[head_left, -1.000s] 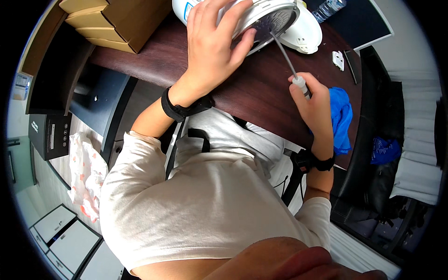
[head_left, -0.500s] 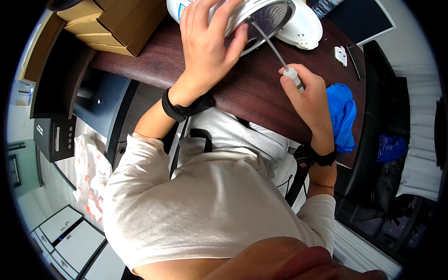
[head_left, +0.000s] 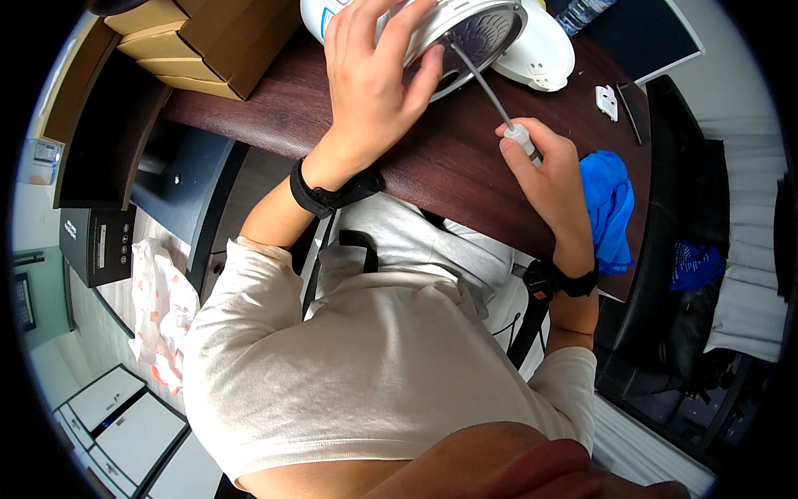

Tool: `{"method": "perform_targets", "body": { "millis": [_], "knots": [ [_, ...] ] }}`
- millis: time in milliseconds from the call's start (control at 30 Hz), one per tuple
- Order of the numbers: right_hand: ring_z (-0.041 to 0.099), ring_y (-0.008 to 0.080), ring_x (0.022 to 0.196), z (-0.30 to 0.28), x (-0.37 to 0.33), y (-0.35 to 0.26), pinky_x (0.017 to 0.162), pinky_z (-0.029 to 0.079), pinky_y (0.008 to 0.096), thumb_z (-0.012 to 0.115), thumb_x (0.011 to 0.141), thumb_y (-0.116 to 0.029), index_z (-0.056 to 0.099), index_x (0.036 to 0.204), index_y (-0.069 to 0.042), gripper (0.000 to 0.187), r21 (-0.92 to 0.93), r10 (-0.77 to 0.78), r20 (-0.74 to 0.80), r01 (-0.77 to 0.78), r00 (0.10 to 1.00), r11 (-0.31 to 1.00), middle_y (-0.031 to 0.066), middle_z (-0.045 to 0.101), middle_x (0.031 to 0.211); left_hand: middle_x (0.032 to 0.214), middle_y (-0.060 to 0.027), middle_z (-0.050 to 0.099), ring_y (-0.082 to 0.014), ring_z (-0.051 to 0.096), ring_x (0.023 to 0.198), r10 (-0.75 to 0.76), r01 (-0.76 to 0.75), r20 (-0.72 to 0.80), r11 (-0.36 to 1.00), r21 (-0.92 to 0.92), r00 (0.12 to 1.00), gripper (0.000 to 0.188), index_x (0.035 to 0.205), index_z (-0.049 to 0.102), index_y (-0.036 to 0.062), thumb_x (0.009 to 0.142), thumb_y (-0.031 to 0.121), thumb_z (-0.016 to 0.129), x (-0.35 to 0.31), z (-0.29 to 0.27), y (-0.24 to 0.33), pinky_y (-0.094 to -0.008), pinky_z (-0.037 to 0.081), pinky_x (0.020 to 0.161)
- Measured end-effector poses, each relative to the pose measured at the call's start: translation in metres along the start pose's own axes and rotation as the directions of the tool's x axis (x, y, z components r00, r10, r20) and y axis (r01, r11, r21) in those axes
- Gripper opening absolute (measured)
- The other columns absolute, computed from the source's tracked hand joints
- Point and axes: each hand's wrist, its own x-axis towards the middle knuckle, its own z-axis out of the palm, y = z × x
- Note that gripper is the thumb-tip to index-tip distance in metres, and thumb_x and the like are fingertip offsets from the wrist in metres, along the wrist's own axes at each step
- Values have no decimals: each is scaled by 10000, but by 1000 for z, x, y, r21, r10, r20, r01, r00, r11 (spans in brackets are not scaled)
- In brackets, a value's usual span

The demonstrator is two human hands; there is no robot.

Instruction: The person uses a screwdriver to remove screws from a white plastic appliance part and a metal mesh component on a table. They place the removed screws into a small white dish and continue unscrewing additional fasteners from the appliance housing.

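A white rounded appliance [head_left: 316,18] lies tipped on the dark wooden table, its round underside with a ribbed dark metal plate [head_left: 492,35] facing right. My left hand [head_left: 370,79] grips the rim of that opening, thumb on the near edge and fingers spread over the white shell. My right hand [head_left: 544,170] is closed around the pale grey handle of a screwdriver [head_left: 490,93]. The long shaft slants up and left, and its tip reaches inside the opening near my left thumb. Behind the appliance rests a detached white round cover [head_left: 542,51].
A small white plastic piece [head_left: 606,101] and a dark strip [head_left: 632,112] lie at the right. A blue cloth [head_left: 608,208] sits by my right wrist. Cardboard boxes [head_left: 208,50] are stacked at the far left, and a clear plastic bottle [head_left: 582,13] is at the back.
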Motion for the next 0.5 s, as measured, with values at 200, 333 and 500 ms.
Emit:
{"method": "perform_targets", "body": {
  "millis": [200,333,500],
  "knots": [
    [607,151,634,-8,3,-1,600,476,289,672,899,-173,645,957,19,202,6,20,56,-21,998,1000,108,640,726,1238,-110,586,-319,526,1213,16,-16,4,1000,4,1000,448,1214,636,97,778,133,731,0,-2,-3,-417,398,991],
    [554,96,615,-36,13,-8,570,448,257,694,902,-242,661,962,0,252,27,134,195,-142,971,989,26,606,699,1184,-109,597,-311,545,1174,33,-33,45,999,11,998,490,1223,640,106,747,148,747,8,-8,-6,-413,405,977],
    [653,238,654,-70,32,-42,626,507,320,726,845,-353,704,942,4,371,-408,-42,132,93,990,908,150,678,787,1135,-106,599,-315,556,1142,49,-50,47,998,33,998,522,1240,638,124,730,150,748,8,-9,-8,-415,408,973]
  ]
}}
